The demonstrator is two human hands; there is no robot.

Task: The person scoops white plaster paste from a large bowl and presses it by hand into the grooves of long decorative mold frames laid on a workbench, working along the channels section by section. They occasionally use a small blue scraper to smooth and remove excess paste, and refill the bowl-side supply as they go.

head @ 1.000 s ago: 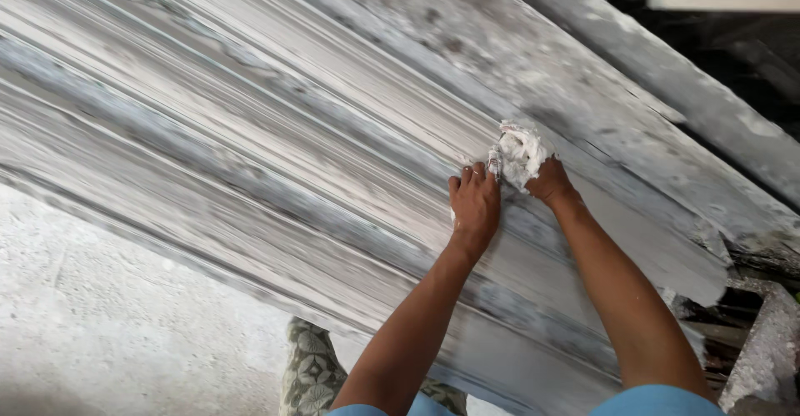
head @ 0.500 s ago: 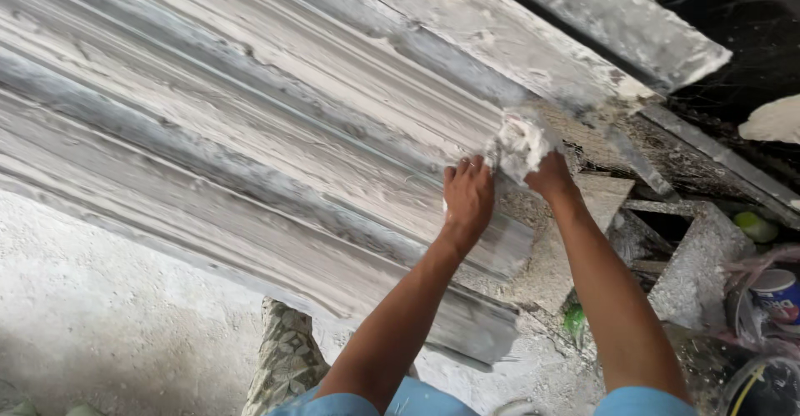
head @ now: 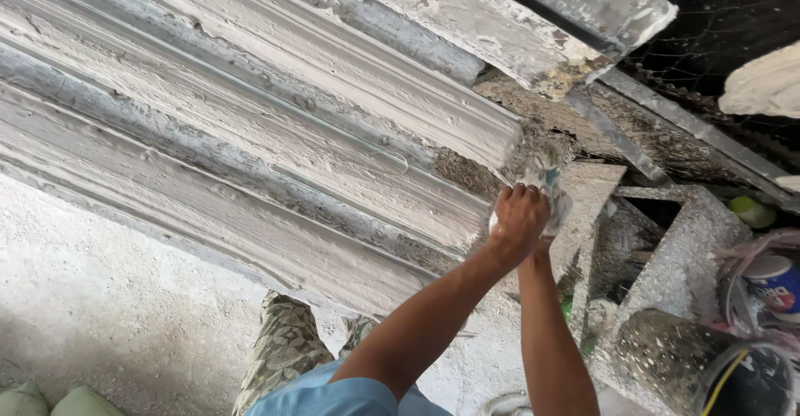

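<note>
Soft, even daylight across the scene — no hard glare anywhere. The ribbed plaster moulding (head: 250, 132) reads pale and bright, its grooves picked out by thin grey shadows. Far right, the background drops to near black behind the mesh, while a white lump (head: 762, 82) at the right edge is almost blown out. The left hand (head: 518, 216) is fairly sharp, slightly soft at the fingers — a touch of motion blur. Near edge, the blue sleeve (head: 333, 395) is out of focus. Lines bow a little toward the corners.

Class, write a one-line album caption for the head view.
Both hands, left hand over right hand, press a white wad against the end of a ribbed plaster moulding.
</note>
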